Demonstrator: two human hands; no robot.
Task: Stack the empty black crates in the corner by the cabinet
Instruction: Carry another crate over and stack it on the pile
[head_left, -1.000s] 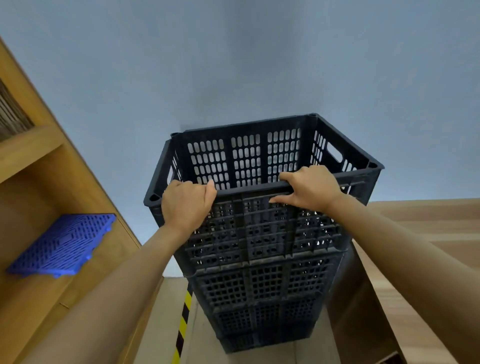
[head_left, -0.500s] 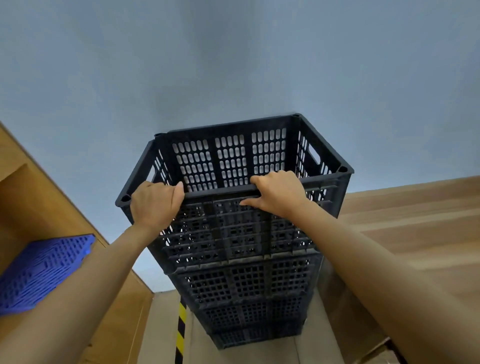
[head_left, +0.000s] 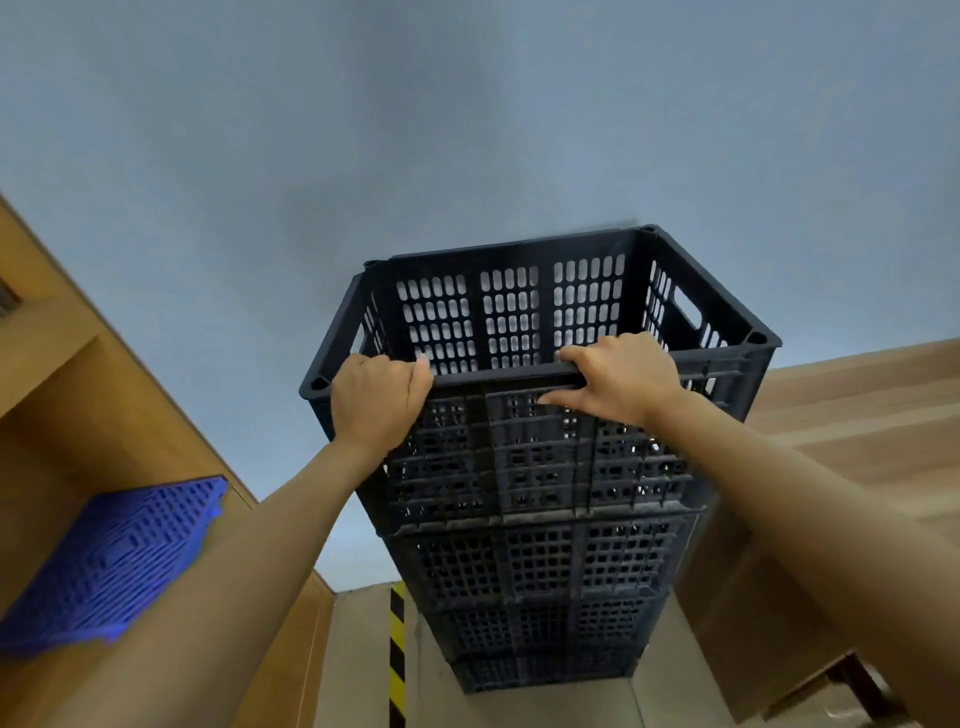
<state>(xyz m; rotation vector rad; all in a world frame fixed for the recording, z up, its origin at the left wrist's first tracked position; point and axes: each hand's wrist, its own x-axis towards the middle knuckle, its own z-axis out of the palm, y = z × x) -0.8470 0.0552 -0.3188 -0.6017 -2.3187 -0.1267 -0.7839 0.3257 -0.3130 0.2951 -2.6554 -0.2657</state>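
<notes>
My left hand (head_left: 382, 402) and right hand (head_left: 621, 379) each keep a curled grip on the top crate's (head_left: 519, 312) near rim, mid-frame, atop the stack (head_left: 535, 571)

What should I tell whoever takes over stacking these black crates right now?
Left hand grips the near rim of the top crate; right hand does too.
That crate sits on the stack of black crates, between the wooden cabinet and the wall.
Done: several crates stacked.
Left: check it is seated, release both grips, look for more crates; none show here.
</notes>
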